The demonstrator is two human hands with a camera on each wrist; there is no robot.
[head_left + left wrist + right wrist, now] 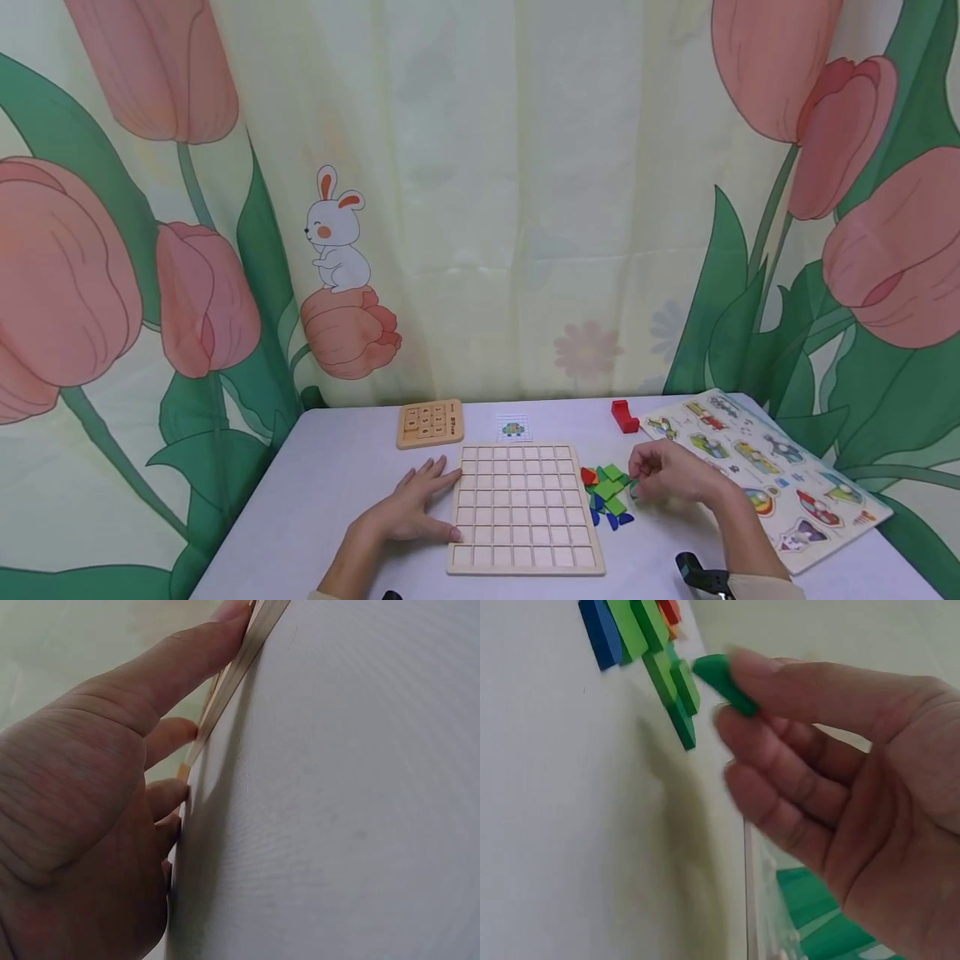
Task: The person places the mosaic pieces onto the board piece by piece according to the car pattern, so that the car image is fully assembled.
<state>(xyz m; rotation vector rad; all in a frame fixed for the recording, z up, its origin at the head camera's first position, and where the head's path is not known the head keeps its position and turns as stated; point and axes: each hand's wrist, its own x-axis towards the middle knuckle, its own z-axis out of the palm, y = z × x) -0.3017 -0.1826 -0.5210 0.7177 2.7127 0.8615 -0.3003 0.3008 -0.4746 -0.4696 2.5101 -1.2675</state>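
Observation:
A wooden grid board (519,509) with light square cells lies in the middle of the table. My left hand (415,505) rests along its left side, fingers spread, the thumb touching the rim; the left wrist view shows the thumb on the wooden edge (251,649). My right hand (670,472) pinches a small dark green block (724,682) with a curved side between thumb and fingers. It is over the right side of a loose heap of flat blocks: green squares (608,487), dark blue pieces (614,522) and a red piece (588,476).
Behind the grid board lie a wooden number puzzle (431,423) and a small card (513,427) printed with a green figure on a grid. A red holder (624,417) stands at the back right. Beside my right forearm lies a large picture puzzle board (757,481).

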